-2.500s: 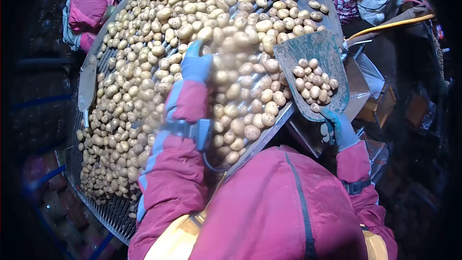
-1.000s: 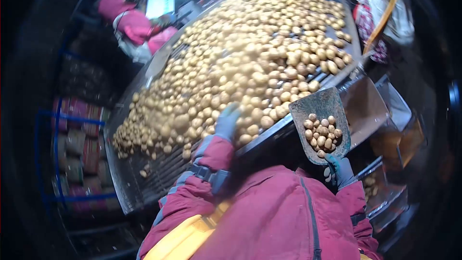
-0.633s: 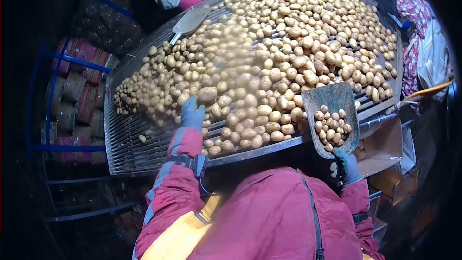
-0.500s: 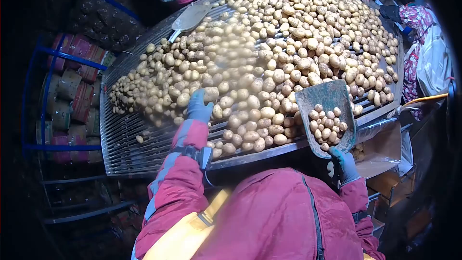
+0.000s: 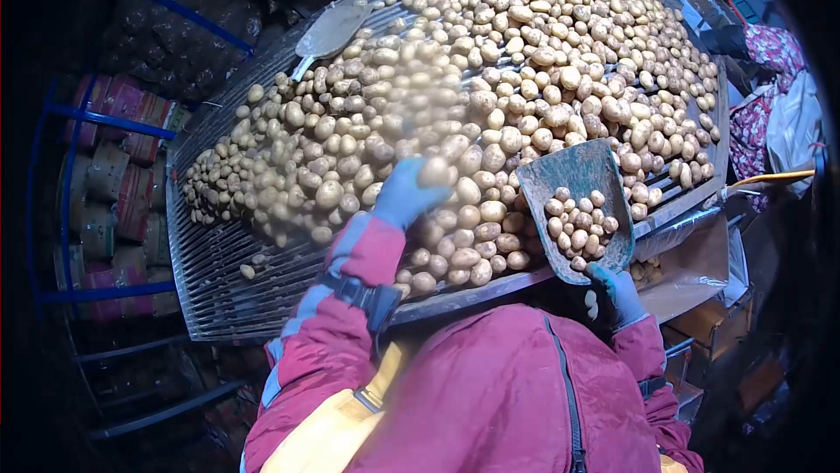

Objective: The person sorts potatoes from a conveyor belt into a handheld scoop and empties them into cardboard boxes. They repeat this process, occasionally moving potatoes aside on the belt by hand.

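Observation:
Potatoes [image 5: 560,79] are heaped over a slatted metal table [image 5: 232,285] in front of me. My left hand [image 5: 404,196], in a blue glove, reaches over the near side of the heap, its fingers and thumb curled round a potato [image 5: 435,173]; a blurry patch in the view softens this spot. With my right hand [image 5: 619,294], also gloved, I grip the handle of a worn green scoop [image 5: 582,162] at the table's near right edge. Several small potatoes [image 5: 579,226] lie in the scoop's pan. The handle is mostly hidden by my fingers.
Another scoop [image 5: 331,31], pale, lies on the table's far left part. Below the right edge stands a plastic-lined cardboard box [image 5: 691,272] with potatoes inside. Stacked boxes [image 5: 131,202] stand behind a blue frame [image 5: 109,120] at left. Other people work at the far side and right.
My left hand has moved right across the heap and now has a potato in its fingers. The right hand still holds the scoop, and the whole view has shifted slightly.

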